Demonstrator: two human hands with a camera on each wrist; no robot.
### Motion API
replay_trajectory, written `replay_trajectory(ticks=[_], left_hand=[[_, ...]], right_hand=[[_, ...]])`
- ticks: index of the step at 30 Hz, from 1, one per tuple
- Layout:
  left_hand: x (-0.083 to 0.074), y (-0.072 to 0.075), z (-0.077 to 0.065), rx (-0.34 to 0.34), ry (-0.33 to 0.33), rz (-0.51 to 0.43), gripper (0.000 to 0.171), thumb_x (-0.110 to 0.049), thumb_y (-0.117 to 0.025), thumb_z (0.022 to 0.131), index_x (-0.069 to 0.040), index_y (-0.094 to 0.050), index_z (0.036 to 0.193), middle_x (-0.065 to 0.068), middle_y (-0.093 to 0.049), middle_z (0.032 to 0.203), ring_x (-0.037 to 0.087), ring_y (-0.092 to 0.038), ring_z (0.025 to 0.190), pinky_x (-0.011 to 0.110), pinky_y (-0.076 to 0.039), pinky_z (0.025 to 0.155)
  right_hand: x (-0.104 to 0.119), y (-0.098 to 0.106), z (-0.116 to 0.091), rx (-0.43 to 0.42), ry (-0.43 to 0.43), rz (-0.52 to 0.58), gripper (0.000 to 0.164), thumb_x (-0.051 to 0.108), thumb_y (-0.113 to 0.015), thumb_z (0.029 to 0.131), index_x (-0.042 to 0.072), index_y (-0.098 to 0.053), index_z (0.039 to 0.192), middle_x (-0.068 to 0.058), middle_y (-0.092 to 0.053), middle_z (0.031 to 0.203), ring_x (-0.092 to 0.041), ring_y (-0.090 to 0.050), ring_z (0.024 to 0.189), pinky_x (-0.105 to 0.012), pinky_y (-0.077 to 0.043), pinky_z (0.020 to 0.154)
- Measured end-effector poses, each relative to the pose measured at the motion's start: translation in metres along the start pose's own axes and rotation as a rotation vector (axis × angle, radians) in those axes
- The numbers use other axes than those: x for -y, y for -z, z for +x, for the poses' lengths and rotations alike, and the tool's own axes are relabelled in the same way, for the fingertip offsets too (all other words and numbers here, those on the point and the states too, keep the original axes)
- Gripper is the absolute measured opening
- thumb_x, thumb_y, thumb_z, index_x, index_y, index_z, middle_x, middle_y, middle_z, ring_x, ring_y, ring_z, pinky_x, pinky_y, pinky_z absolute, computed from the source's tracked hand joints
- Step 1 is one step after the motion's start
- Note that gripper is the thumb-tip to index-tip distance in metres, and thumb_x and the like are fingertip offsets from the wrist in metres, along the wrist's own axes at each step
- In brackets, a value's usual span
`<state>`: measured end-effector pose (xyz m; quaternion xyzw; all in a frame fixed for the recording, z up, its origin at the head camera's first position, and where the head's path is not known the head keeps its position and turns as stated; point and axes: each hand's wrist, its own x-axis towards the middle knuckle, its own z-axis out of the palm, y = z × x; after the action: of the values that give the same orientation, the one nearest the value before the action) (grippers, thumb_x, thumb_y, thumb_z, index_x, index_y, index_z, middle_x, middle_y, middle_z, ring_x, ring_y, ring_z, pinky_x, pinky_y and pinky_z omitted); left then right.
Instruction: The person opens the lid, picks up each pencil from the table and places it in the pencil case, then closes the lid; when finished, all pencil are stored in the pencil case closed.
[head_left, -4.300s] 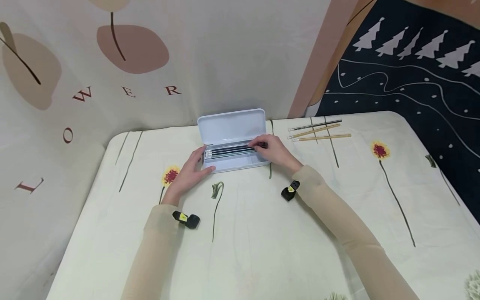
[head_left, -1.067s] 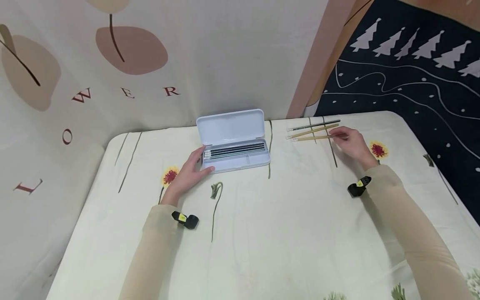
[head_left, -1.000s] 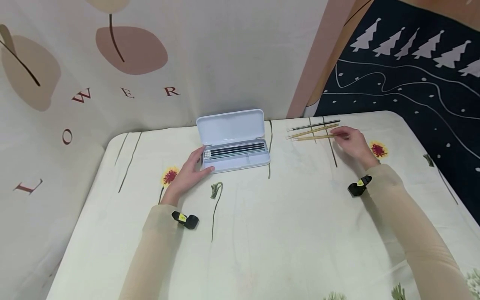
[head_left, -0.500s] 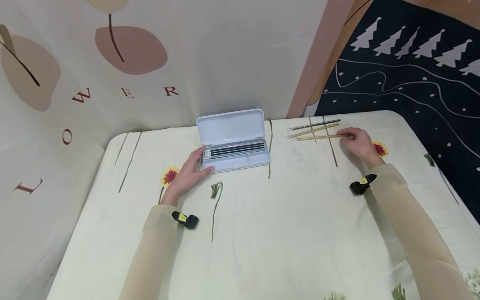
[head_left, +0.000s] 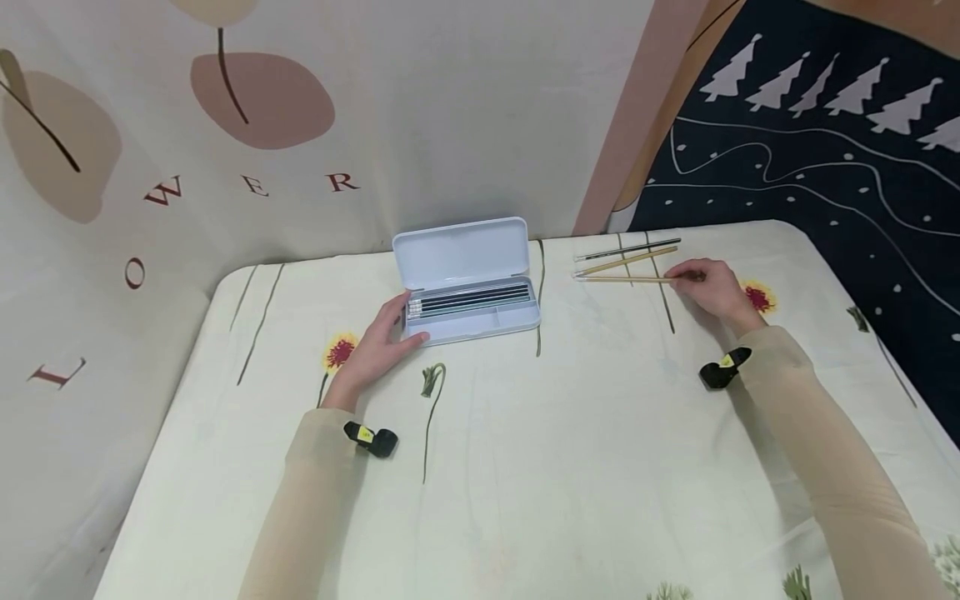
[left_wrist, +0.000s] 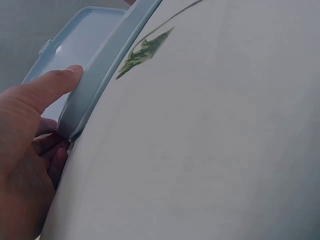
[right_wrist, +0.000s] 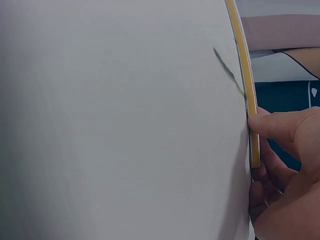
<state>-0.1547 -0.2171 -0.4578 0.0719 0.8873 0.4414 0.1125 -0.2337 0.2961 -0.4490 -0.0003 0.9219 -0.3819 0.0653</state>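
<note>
Left hand [head_left: 373, 354] first, from the head camera: it grasps the left end of an open, pale blue, rectangular pencil case [head_left: 450, 331], thumb at the near edge. Right hand [head_left: 708, 287], well to the right of the case, pinches a slim yellow pencil [head_left: 615, 279], its white-tipped end pointing toward the case. Just beyond lie a second yellow pencil [head_left: 630, 260] and a slim black pencil [head_left: 630, 250], both right of the case too. Inside the case, a row of dark pencils [head_left: 471, 297] fills the back compartment, the lid [head_left: 461, 254] tilted up behind. Under it all, a white flower-printed cloth [head_left: 562, 458].

Over to the left wrist: thumb hooked on the case's rim, other fingers curled at its corner.

Right wrist: thumb and fingers grip the slim yellow pencil near its end; whether it touches the cloth, one cannot tell.
</note>
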Motion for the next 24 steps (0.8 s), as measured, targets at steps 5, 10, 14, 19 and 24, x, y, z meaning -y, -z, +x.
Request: replay_trajectory(ticks=[5,10,14,19,24], left_hand=[[-0.001,0.0,-0.001,0.003,0.003,-0.001,0.083,-0.034,-0.065,0.093,-0.012,-0.015,0.156,0.011,-0.013,0.159,0.031,-0.016,0.144,0.05,-0.017,0.114],[-0.002,0.001,-0.001,-0.001,0.004,0.006,0.082,-0.034,-0.064,0.093,-0.012,-0.015,0.156,0.011,-0.013,0.16,0.031,-0.016,0.144,0.049,-0.017,0.114],[-0.002,0.001,-0.001,-0.001,0.002,0.006,0.082,-0.033,-0.064,0.094,-0.012,-0.016,0.156,0.011,-0.013,0.16,0.031,-0.017,0.144,0.049,-0.017,0.115],[-0.001,0.001,-0.001,0.001,-0.001,0.009,0.082,-0.035,-0.064,0.093,-0.012,-0.015,0.156,0.011,-0.013,0.16,0.031,-0.016,0.144,0.049,-0.017,0.115],[0.0,0.001,-0.001,0.001,-0.005,0.011,0.083,-0.036,-0.064,0.093,-0.013,-0.015,0.156,0.011,-0.013,0.16,0.03,-0.015,0.144,0.05,-0.016,0.115]], right_hand=[[0.003,-0.001,-0.003,0.051,-0.018,-0.006,0.025,0.006,-0.055,0.097,-0.005,-0.061,0.118,-0.023,-0.053,0.122,-0.034,-0.045,0.107,-0.047,-0.037,0.093],[0.008,-0.003,-0.007,0.083,-0.021,-0.017,0.026,0.008,-0.055,0.097,-0.004,-0.061,0.119,-0.023,-0.053,0.123,-0.035,-0.045,0.106,-0.046,-0.038,0.091],[0.012,-0.004,-0.01,0.089,-0.027,-0.016,0.027,0.008,-0.055,0.096,-0.004,-0.062,0.119,-0.022,-0.053,0.123,-0.034,-0.045,0.107,-0.046,-0.038,0.091],[0.014,-0.004,-0.013,0.087,-0.018,-0.004,0.027,0.007,-0.055,0.096,-0.005,-0.062,0.12,-0.023,-0.054,0.123,-0.033,-0.047,0.104,-0.042,-0.039,0.088],[0.016,-0.003,-0.016,0.084,-0.011,0.02,0.026,0.007,-0.055,0.097,-0.004,-0.062,0.119,-0.021,-0.055,0.121,-0.029,-0.047,0.099,-0.037,-0.039,0.082]])
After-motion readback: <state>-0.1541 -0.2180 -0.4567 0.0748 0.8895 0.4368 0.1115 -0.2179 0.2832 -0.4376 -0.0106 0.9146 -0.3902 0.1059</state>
